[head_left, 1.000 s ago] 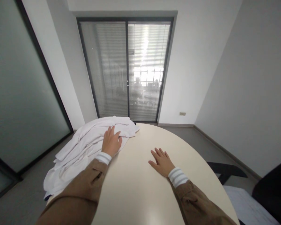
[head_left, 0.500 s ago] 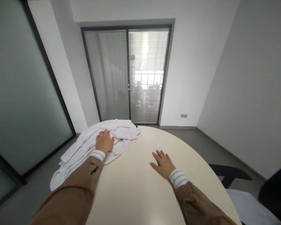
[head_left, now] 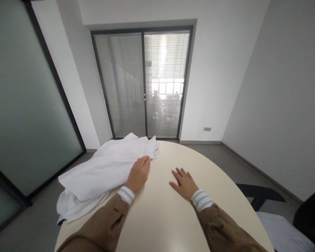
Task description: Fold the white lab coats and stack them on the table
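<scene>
A white cloth (head_left: pixel 102 164), perhaps a garment, lies in loose layers over the left side of the round cream table (head_left: pixel 157 217). At its right edge my left hand (head_left: pixel 139 172) has its fingers closed on the fabric; the fingertips are partly hidden. A small dark blue patch (head_left: pixel 61 221) shows at the cloth's lower left corner. My right hand (head_left: pixel 184 183) rests flat on the tabletop, fingers spread, apart from the cloth and holding nothing.
The cloth hangs over the table's left edge. A black chair armrest (head_left: pixel 261 192) and a pale seat (head_left: pixel 283 231) stand close on the right. Beyond the table is a glass door (head_left: pixel 144 84) with blinds; a frosted glass panel (head_left: pixel 34 105) is at left.
My left hand has moved right and toward me, from on top of the cloth to its right edge. The rumpled cloth now lies smoother, its upper layer shifted. My right hand stays put.
</scene>
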A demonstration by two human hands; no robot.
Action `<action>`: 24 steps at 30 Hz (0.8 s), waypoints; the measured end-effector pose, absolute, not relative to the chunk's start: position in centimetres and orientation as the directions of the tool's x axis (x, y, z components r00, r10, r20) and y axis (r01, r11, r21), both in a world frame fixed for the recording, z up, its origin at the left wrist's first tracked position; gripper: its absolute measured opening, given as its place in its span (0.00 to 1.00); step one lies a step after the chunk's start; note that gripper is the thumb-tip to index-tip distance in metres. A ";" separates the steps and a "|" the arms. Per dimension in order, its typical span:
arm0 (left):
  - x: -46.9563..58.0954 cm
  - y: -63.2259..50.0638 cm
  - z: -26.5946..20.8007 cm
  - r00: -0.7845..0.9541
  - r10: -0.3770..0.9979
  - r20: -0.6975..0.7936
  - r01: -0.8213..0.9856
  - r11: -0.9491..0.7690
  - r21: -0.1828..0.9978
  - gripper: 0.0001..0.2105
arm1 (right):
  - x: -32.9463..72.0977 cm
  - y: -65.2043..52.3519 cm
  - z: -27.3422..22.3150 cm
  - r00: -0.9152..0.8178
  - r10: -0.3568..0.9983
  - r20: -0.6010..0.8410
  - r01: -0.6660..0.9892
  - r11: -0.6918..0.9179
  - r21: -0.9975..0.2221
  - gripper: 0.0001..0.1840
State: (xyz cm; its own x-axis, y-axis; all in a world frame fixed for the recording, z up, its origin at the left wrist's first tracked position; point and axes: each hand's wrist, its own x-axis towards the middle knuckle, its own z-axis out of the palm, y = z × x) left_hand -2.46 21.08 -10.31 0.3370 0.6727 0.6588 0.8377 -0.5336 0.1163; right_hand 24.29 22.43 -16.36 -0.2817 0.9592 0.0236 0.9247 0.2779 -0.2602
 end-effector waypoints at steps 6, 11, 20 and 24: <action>2.7 16.9 -13.8 0.679 0.579 0.452 0.536 -0.811 0.234 0.21 | 24.3 22.2 -15.6 -0.362 0.918 0.164 0.849 0.397 -0.350 0.46; 2.6 16.5 -14.2 0.474 0.724 0.501 0.741 -0.635 0.217 0.36 | 24.3 22.4 -14.9 -0.454 0.851 0.262 0.731 0.524 -0.437 0.21; 1.6 18.3 -15.8 0.247 0.925 0.288 0.781 -0.367 0.505 0.42 | 23.1 21.1 -14.4 -0.427 0.811 0.399 0.521 0.581 -0.624 0.24; 2.3 18.6 -15.2 0.158 0.955 0.253 0.482 -0.298 0.824 0.33 | 22.5 20.9 -15.0 -0.528 0.772 0.355 0.499 0.620 -0.606 0.40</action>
